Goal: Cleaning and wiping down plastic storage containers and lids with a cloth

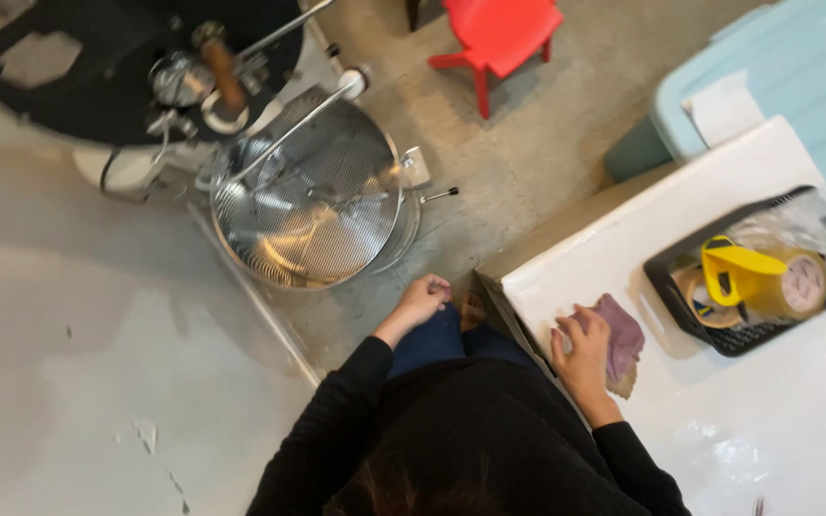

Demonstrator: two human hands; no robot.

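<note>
Resting on the white table (719,420), the right hand (580,355) presses a purple cloth (620,336) near the table's edge, its grip closed on the cloth. The left hand (420,302) hangs loosely curled, holding nothing, beside a round metal sieve tray (308,191); a black basket (681,306) with tape rolls sits well apart.

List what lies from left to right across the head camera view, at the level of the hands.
Perforated metal tray → left hand → right hand on a purple cloth → black basket holding a yellow tape dispenser.
</note>
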